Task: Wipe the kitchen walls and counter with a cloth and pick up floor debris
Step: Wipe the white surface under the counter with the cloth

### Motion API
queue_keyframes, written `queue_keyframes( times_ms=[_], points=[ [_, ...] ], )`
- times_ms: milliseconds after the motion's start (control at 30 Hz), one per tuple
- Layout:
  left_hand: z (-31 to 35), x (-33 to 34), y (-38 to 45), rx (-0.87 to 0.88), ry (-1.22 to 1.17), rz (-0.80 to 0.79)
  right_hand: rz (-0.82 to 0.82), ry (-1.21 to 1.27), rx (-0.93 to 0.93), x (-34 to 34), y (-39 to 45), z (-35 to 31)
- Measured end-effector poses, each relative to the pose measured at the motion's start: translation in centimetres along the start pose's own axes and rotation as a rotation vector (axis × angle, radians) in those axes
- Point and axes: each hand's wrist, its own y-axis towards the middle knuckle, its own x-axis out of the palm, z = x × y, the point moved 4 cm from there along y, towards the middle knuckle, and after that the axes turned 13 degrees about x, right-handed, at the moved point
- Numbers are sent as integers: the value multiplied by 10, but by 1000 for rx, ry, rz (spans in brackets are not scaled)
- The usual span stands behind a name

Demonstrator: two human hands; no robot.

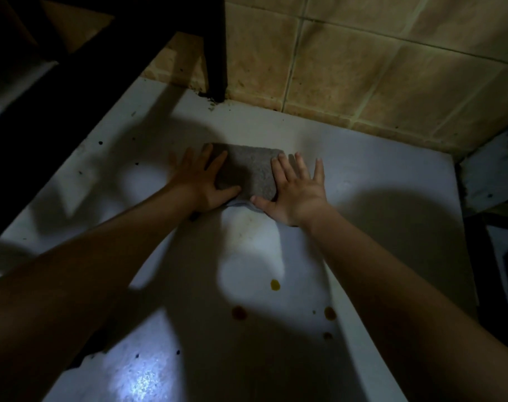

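While both hands press flat on it, the grey cloth lies folded on the white counter, a little out from the tiled wall behind it. The left hand rests on the cloth's left side with fingers straight and spread, thumb laid along its near edge; the right hand covers the right side the same way, fingers extended, gripping nothing.

Judging by what still marks the counter, the wiping looks far from finished. Nearer the person than the cloth sit four brownish-yellow drips, and several small dark specks dot the surface to the cloth's left. Beyond the cloth, grime gathers where a dark post meets the counter at the foot of the wall. The wall tiles look stained too, though the dim light makes that hard to judge. No floor is in view, so the debris step cannot be assessed.

Count: one cloth, two hands, four drips, one post.
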Motion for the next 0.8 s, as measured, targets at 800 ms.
queue_keyframes(
  times_ms=[800],
  points=[
    [19, 26, -88, -17, -31, -88, -52, 39, -46, 17, -69, -12]
  ],
)
